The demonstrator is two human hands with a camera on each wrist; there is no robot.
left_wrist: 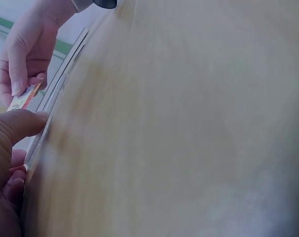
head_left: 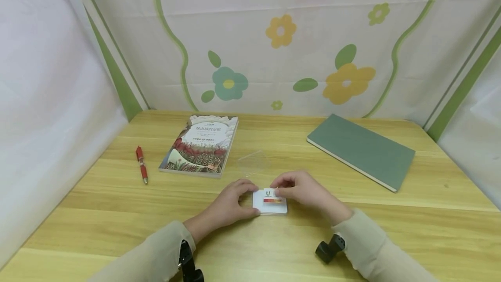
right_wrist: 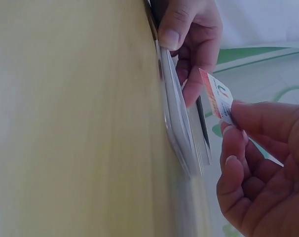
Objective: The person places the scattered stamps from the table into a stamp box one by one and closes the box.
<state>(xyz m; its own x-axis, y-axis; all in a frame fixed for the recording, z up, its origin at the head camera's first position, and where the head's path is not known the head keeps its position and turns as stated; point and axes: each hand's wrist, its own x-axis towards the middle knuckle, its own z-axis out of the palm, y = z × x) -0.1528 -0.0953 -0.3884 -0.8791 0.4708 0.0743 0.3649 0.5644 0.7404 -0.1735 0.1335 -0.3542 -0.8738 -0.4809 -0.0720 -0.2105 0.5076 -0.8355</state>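
On the table lies a flat white piece with rounded corners [head_left: 274,210], which looks layered at its front edge. My left hand [head_left: 231,203] grips its left side, thumb at the near corner and fingers at the far one. Just above it, my right hand [head_left: 305,190] pinches a small printed card [head_left: 269,195] between thumb and fingers. This card [right_wrist: 217,97] bears a U-shaped logo and a red-orange band. In the right wrist view it is held tilted, apart from the white piece [right_wrist: 175,108]. A clear plastic sheet [head_left: 254,163] lies beyond my hands.
An illustrated paperback book [head_left: 201,145] lies at the back left, with a red pen [head_left: 141,165] to its left. A green hardcover book [head_left: 362,151] lies at the back right. Behind the wooden table [head_left: 117,216] hangs a flowered curtain [head_left: 242,25].
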